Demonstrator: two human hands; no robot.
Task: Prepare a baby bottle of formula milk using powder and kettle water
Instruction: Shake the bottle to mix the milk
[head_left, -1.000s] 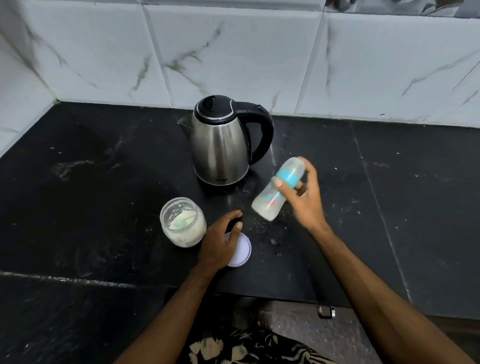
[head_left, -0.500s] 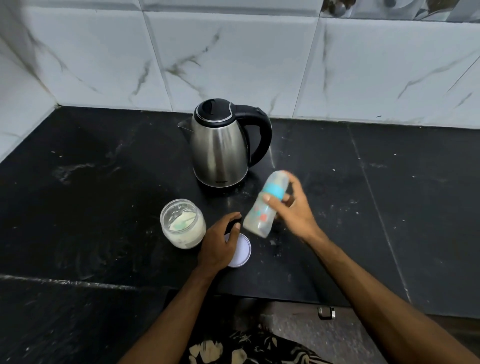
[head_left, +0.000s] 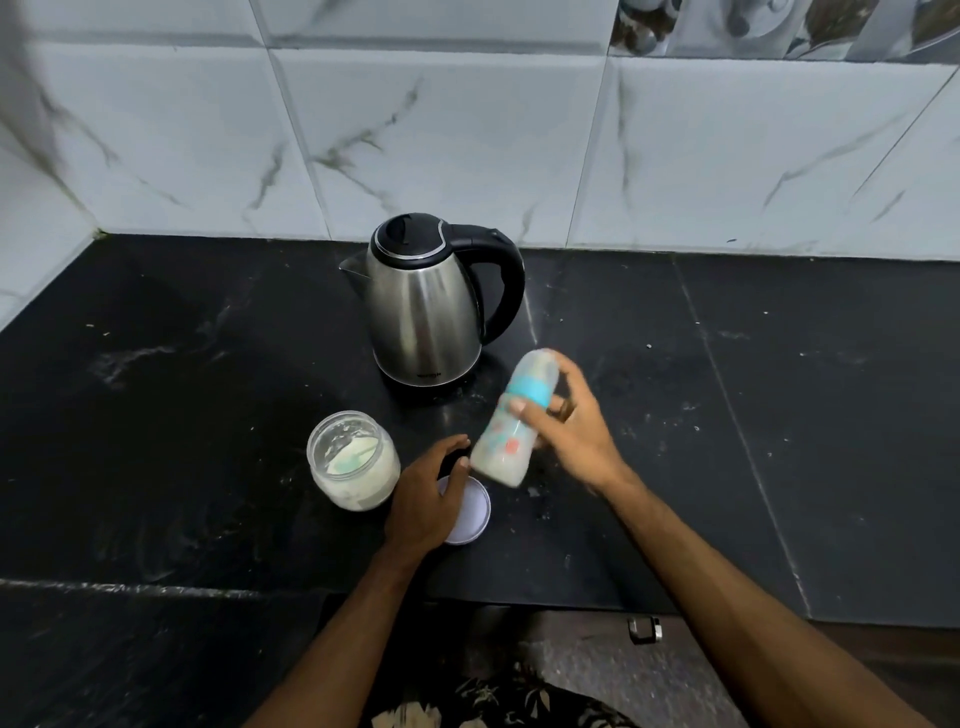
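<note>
Head view. Items counted on the black tabletop (head_left: 156, 415): one kettle, one jar, one lid, one bottle (held), two hands.

Kettle (head_left: 423, 312): one, steel body, black lid shut, black handle to the right, spout to the left. Stands upright at the far centre, near the tiled wall (head_left: 467, 145).

Powder jar (head_left: 354, 460): one, clear, open at the top, white powder inside with a pale scoop lying in it. Stands near-left of the kettle, apart from it.

Jar lid (head_left: 467, 512): one, white, round, flat on the tabletop just right of the jar.

Baby bottle (head_left: 511, 426): one, teal collar, clear cap on, whitish contents, printed body. Off the tabletop, tilted with cap far-right and base near-left, blurred. Base hangs above the far edge of the lid.

Right hand (head_left: 569, 431): grip curled round the bottle's middle, thumb across the front just below the collar.

Left hand (head_left: 423, 501): grip relaxed, fingers spread loosely, resting over the lid's left part, holding nothing. Thumb tip just beside the bottle base; contact cannot be told.
</note>
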